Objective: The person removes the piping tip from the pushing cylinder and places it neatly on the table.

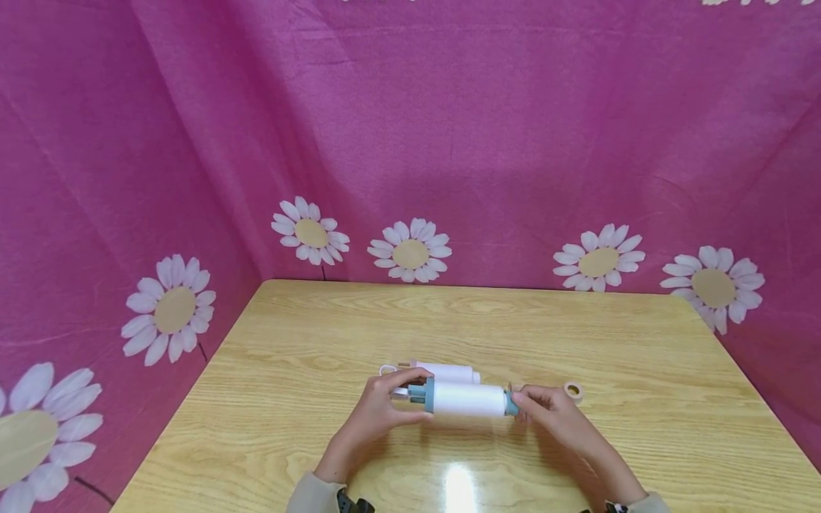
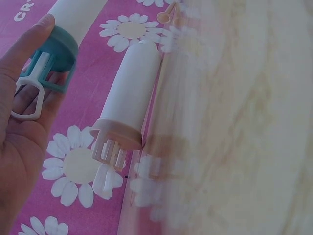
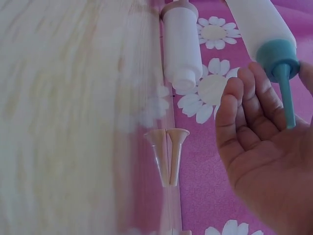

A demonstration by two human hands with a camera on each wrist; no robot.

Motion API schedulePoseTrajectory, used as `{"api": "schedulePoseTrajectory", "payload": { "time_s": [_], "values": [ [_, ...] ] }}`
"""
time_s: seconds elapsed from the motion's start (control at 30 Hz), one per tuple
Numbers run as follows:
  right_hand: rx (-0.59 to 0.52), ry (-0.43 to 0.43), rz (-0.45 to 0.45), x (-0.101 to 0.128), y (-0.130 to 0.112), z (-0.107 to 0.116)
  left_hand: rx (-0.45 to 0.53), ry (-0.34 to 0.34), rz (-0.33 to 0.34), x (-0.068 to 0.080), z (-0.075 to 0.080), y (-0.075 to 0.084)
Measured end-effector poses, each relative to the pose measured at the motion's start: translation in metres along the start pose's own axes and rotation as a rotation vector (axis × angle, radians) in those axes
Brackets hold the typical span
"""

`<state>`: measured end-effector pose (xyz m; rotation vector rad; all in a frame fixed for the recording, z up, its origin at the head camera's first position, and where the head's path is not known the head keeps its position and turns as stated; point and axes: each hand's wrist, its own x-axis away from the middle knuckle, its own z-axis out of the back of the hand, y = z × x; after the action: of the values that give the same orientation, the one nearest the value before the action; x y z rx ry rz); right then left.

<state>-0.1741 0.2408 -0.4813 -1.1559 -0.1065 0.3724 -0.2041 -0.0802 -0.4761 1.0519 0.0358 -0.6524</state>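
Left hand [image 1: 378,413] clamped on the teal-ended tube's [image 1: 465,397] collar [image 1: 430,396], right hand [image 1: 561,417] pinching its cap [image 3: 276,55], you hold it over the worktop [image 1: 269,456], nearer than the beige-ended tube [image 1: 452,372]; likely light, stiff, slick plastic, so grip those ends, not the smooth barrel [image 1: 481,400].

Head view is bright and fairly even, light apparently from above. White glare patch [image 1: 459,488] sits on the desk [image 1: 321,320], about mid-width, toward the near edge. Soft shadows fall under left hand [image 1: 377,413] and right hand [image 1: 556,415]. Wrist views are dimmer, hazy, low contrast; desk surface looks smeared, mirrors flowered pink cloth [image 1: 449,107].
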Motion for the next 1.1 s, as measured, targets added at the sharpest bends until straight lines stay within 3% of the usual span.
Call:
{"api": "schedulePoseTrajectory", "payload": {
  "time_s": [0.2,0.63,1.1],
  "values": [
    [0.039,0.039,0.037,0.0014,0.0016,-0.0021,0.002,0.008,-0.014,0.0,0.0003,-0.0007],
    [0.052,0.146,0.327,-0.0021,0.0078,-0.0059,0.013,0.01,-0.001,-0.001,0.0002,-0.0031],
    [-0.022,0.165,0.361,-0.0009,0.0011,-0.009,0.036,0.039,0.009,-0.0001,-0.0008,-0.0034]
  ]
}}
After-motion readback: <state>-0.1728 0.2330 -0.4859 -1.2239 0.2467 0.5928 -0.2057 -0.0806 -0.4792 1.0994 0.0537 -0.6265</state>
